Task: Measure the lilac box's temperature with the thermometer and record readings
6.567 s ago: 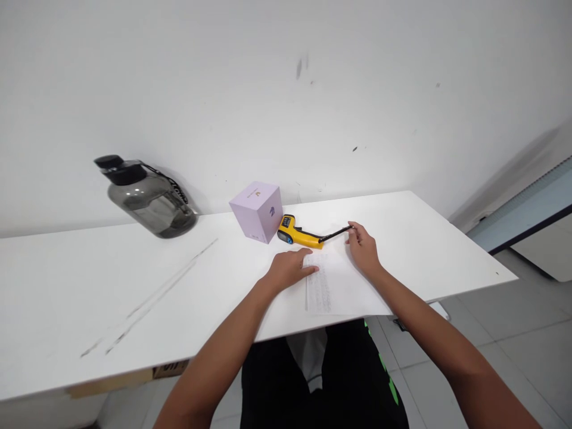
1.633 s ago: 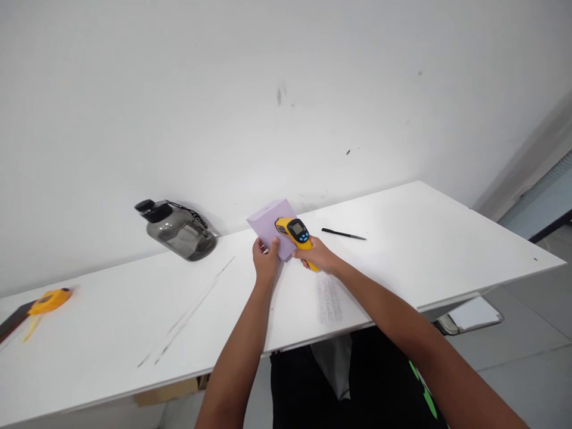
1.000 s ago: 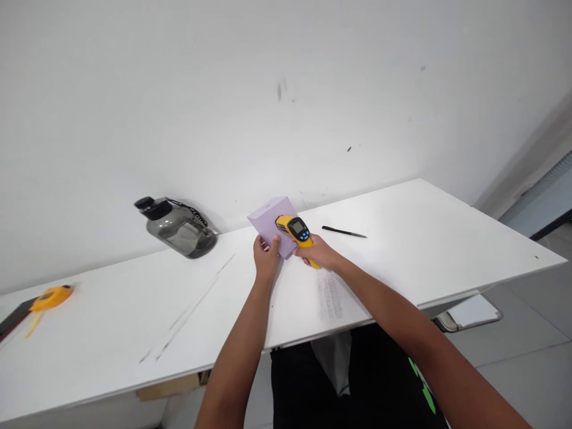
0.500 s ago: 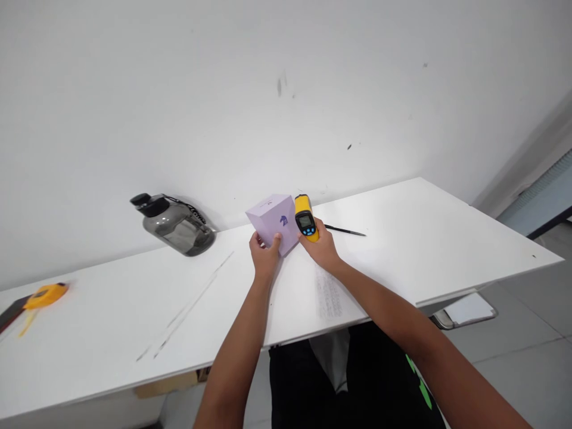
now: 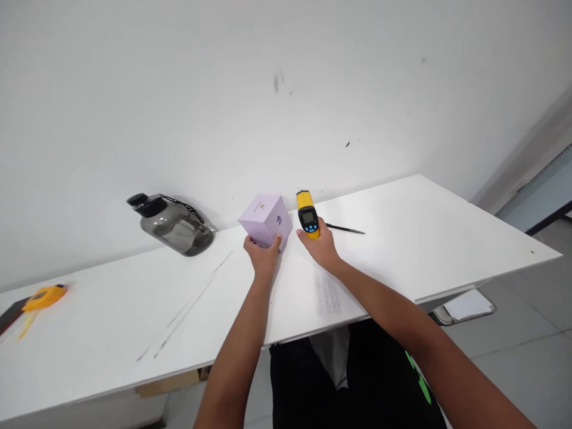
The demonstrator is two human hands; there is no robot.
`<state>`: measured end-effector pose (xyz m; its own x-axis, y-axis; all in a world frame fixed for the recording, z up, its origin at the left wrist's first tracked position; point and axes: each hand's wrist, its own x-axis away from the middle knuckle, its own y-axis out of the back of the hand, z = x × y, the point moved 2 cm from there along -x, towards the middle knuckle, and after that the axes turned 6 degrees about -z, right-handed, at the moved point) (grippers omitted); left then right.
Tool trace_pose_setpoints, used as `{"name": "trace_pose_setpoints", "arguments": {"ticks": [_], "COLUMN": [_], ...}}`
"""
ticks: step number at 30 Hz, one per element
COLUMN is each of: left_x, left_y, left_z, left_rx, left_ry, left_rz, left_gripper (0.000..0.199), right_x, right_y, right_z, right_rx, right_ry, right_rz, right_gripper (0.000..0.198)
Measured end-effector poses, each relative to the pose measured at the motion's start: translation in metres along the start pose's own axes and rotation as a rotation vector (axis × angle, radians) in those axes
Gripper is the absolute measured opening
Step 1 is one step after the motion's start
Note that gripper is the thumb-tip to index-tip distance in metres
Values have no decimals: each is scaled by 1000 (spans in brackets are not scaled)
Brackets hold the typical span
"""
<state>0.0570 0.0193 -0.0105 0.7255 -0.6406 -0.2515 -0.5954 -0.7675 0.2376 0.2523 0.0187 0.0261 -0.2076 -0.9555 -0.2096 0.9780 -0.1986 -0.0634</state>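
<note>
A lilac cardboard box [image 5: 264, 219] with a small dark purple emblem on one side is gripped low down by my left hand [image 5: 263, 255], thumb on the emblem side. To its right, my right hand [image 5: 322, 245] is wrapped around the grip of a yellow and black infrared thermometer [image 5: 307, 213]. Its small screen and blue buttons face me, and its front end points toward the wall. A gap separates the thermometer from the box. Behind my right hand a thin black pen [image 5: 346, 229] lies on the white table [image 5: 384, 256].
A grey see-through water bottle [image 5: 176, 226] with a black lid stands by the wall at left. An orange tape measure [image 5: 44, 297] lies at the far left beside a dark object [image 5: 13, 313]. Below the table's right edge is a metal-framed white seat [image 5: 469, 307].
My left hand has turned the box so its top and another side show more, and moved it slightly left. The gap between box and thermometer has widened.
</note>
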Motion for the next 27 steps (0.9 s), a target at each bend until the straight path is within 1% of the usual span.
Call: {"name": "trace_pose_setpoints", "arguments": {"ticks": [4, 11, 16, 27], "left_x": [0, -1, -3, -4], "left_y": [-1, -1, -2, -3], "left_z": [0, 3, 8, 10], "left_rx": [3, -1, -27, 14], "left_ry": [-11, -29, -48, -45], "left_rz": [2, -3, 0, 5], "left_gripper": [83, 83, 86, 84], "right_x": [1, 1, -1, 1], "right_y": [1, 0, 1, 0], "right_z": [3, 1, 0, -2], "right_rx": [-21, -37, -27, -52], "right_ry": [11, -8, -8, -61], "right_rz": [-4, 6, 9, 22], "right_gripper": [42, 43, 42, 42]}}
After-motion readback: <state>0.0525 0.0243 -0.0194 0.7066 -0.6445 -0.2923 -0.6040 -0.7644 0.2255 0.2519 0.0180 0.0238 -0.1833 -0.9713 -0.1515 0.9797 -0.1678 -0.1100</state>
